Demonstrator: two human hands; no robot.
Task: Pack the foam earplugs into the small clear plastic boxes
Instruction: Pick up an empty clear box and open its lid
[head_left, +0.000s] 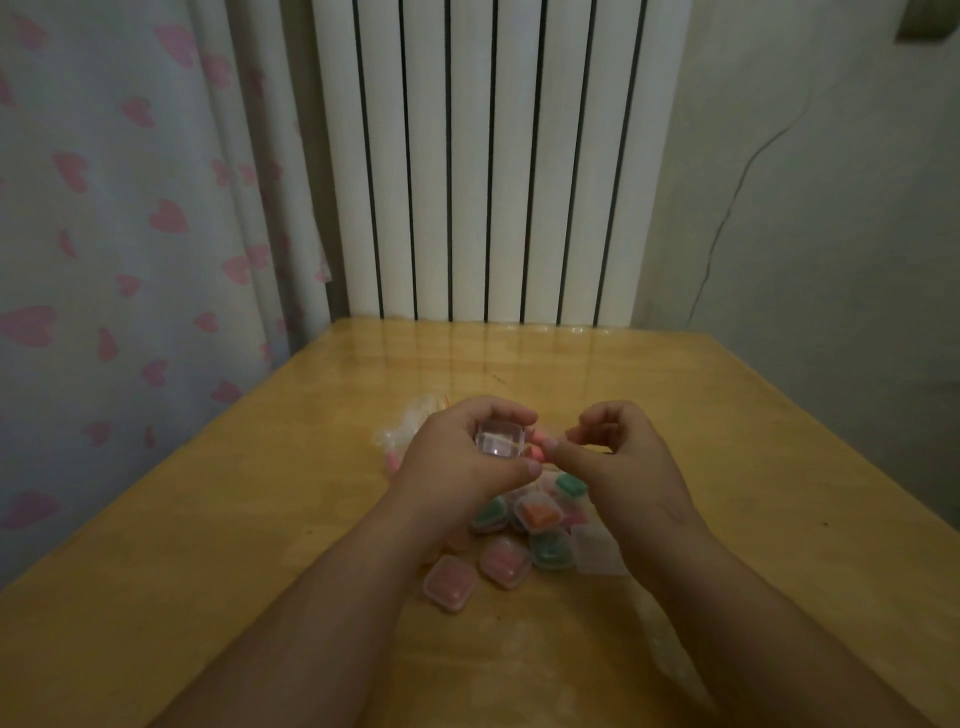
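Our left hand (457, 462) curls round a small clear box (496, 441) and holds it above the table (208, 519), fingers over its far side and thumb at its near side. Our right hand (623, 457) sits just beside it with fingers curled, the thumb and forefinger pinching a pink earplug (539, 446) at the box's right edge. Blur keeps us from telling whether plug and box touch.

Nearest to us, between and under our wrists, a pile of filled boxes (504, 561) lies on the wood. A pink box (449, 582) is at its near left, a green box (550, 551) and an empty box (597, 553) are to the right, and an orange box (540, 513) is further in, partly under our hands.

Beyond our left hand we see a crumpled clear plastic bag (415, 423), with something pink at its left edge.

Past the table's far edge stands a white ribbed radiator (483, 156), its columns reflected in the glossy tabletop. Left of it hangs a pale curtain (104, 208) printed with pink hearts, and to the right is a plain wall (831, 234) with a thin crack running down it.
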